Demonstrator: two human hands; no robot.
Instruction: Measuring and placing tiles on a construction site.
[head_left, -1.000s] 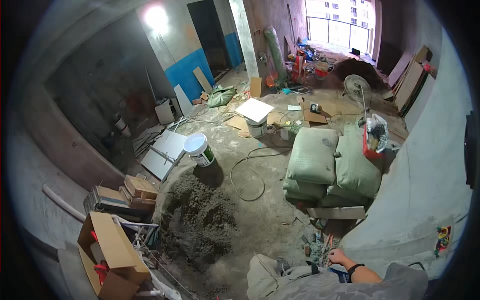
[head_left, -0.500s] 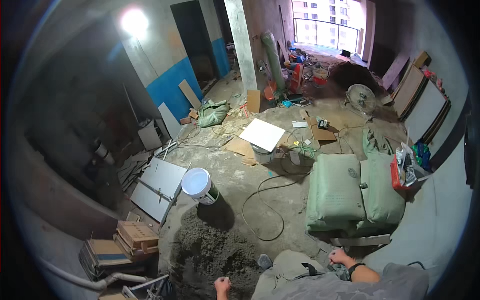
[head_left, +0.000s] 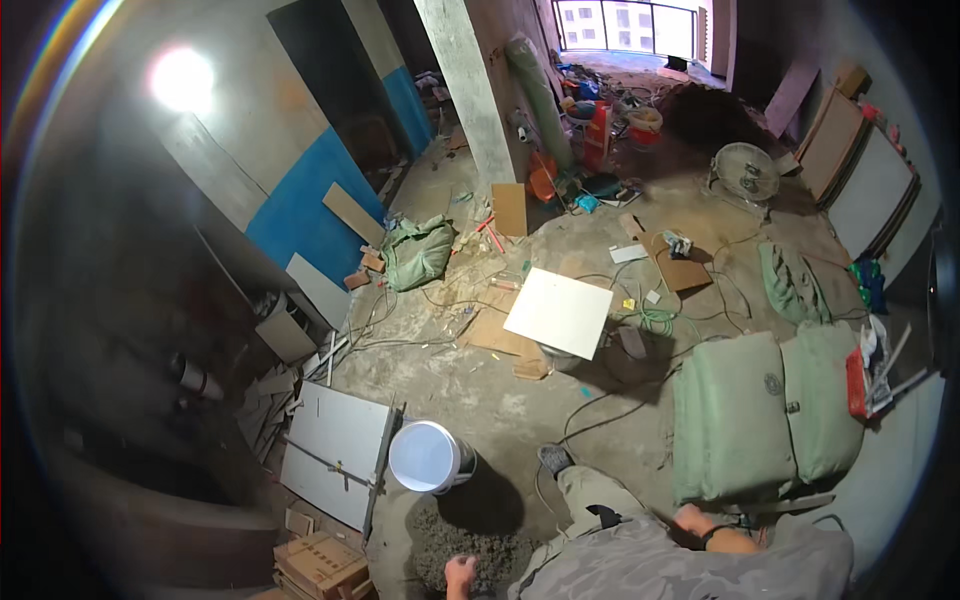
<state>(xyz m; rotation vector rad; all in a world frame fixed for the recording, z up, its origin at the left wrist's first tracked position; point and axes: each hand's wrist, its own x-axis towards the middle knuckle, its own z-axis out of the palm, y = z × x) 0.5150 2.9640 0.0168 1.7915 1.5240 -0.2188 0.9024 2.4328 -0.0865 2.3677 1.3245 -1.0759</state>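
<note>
My left hand (head_left: 460, 574) is closed in a loose fist, with nothing seen in it, low in front of a heap of grey wet mortar (head_left: 465, 545). My right hand (head_left: 692, 521) is curled beside the grey camouflage shirt (head_left: 680, 562), with a dark band on its wrist; no object shows in it. Behind the heap a white bucket (head_left: 425, 457) stands on the floor, pale inside. My shoe (head_left: 554, 458) is forward on the floor, right of the bucket.
Stuffed green sacks (head_left: 735, 420) lie at the right. A white tile (head_left: 560, 312) rests on a bucket ahead. A tile cutter (head_left: 340, 468) and cardboard boxes (head_left: 322, 565) are on the left. Hoses cross the floor; a fan (head_left: 745, 172) stands farther back.
The view has shifted forward and tilted, bringing the bucket, heap and sacks nearer. My shoe has come forward into sight. Both hands stay low and curled.
</note>
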